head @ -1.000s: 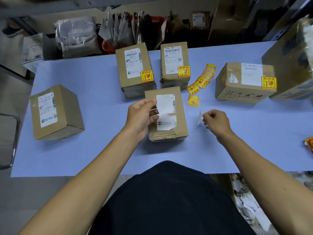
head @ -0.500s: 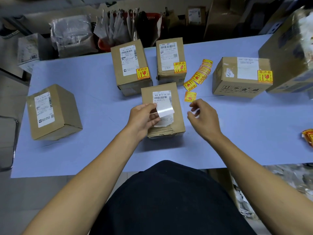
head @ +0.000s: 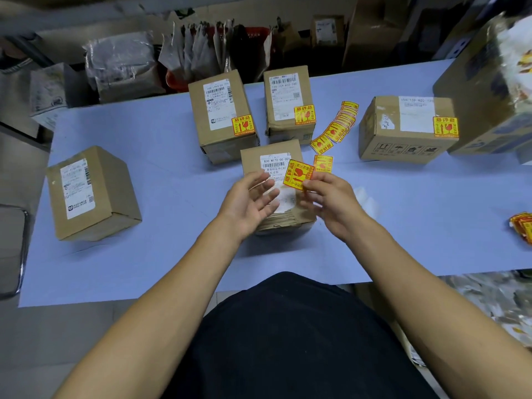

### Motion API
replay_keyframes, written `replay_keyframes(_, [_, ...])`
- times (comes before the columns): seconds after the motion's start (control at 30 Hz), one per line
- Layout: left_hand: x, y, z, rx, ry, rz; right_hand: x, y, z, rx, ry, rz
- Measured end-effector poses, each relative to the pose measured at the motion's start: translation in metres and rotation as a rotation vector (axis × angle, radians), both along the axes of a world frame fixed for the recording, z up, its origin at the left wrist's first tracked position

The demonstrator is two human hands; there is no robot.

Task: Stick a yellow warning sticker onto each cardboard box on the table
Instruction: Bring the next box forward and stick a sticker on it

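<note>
My right hand [head: 331, 201] pinches a yellow warning sticker [head: 298, 174] by its lower right corner, held just above the near centre cardboard box [head: 253, 156]. My left hand [head: 249, 204] hovers open over that box's left side, palm turned right. Three boxes carry stickers: back left box [head: 221, 116], back centre box [head: 288, 105], right box [head: 406, 128]. A bare box [head: 92, 194] lies at the left. Loose stickers [head: 336, 128] fan out between the centre and right boxes, one [head: 324, 163] lying just behind my right hand.
The blue table [head: 161, 156] ends near my lap. A large box [head: 489, 90] stands at the far right. More yellow stickers [head: 522, 230] lie at the right edge. White backing paper [head: 364, 197] rests right of my hand. Parcels and bags crowd behind the table.
My left hand let go of the white backing it held and opened. My right hand moved left and now holds a yellow sticker over the near box.
</note>
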State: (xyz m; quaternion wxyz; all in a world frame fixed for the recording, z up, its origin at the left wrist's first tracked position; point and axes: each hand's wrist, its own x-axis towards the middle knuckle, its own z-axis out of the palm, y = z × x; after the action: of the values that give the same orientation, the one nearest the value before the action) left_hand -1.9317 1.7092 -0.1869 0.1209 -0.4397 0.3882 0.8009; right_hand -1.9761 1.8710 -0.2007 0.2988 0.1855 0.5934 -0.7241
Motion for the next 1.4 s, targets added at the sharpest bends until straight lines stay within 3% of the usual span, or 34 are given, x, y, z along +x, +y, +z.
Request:
replay_keyframes(0.1, [0.006,0.006,-0.001,-0.221,0.033,-0.212,0.0,0.004,0.003,-0.264,-0.306,-0.057])
replay_keyframes(0.3, [0.01,0.017,0.002,-0.284,0.135,-0.218,0.01,-0.004,0.002,-0.288,-0.316,-0.042])
replay_keyframes(0.5, [0.014,0.011,-0.003,-0.614,0.202,-0.411,0.011,-0.002,0.003,0.164,0.016,0.135])
replay_keyframes(0.67, [0.01,-0.001,0.006,-0.596,0.208,-0.668,0.001,0.01,0.009,0.293,0.303,0.297])
replay_keyframes(0.87, [-0.003,0.001,0.001,-0.66,0.118,-0.758,0.0,0.017,-0.001,0.42,0.289,0.371])
replay_keyframes(1.1, [-0.012,0.015,-0.019,-1.145,0.087,-1.077,0.01,0.02,-0.024,0.614,0.285,0.33])
replay_keyframes(1.4, [-0.018,0.023,-0.025,-1.215,0.047,-1.136,0.015,0.022,-0.032,0.69,0.313,0.321])
